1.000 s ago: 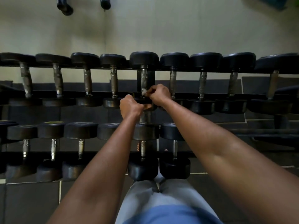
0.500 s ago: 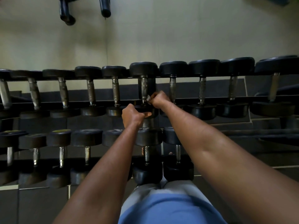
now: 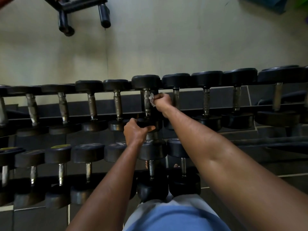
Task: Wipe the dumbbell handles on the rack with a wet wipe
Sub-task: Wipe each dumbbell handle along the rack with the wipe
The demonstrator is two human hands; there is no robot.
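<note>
- The right hand (image 3: pixel 162 101) is curling its fingers round a white wipe (image 3: pixel 152 99), pressing it against the upper part of a metal handle (image 3: pixel 147 104) on the rack's (image 3: pixel 275 142) top row, near the row's middle.
- The left hand (image 3: pixel 135 130) is gripping the near black head (image 3: pixel 150 125) of that same dumbbell, thumb lying across its front, fingers wrapping the far side.
- The far head (image 3: pixel 146 81) is sitting at the rack's back edge, just before the pale wall (image 3: pixel 166 47).
- Neighbouring handles are standing close on both sides: one (image 3: pixel 118 104) to the left, another (image 3: pixel 176 99) just right of the right hand, partly hidden by it, leaving narrow gaps.
- The lower row is holding smaller dumbbells; one (image 3: pixel 152 174) is lying directly beneath the forearms, at the rack's front edge.
- The top row's right end is carrying a larger dumbbell (image 3: pixel 278 97), well apart from the hands.
- A dark metal frame (image 3: pixel 80 7) is hanging at the top left, well apart from the rack.
</note>
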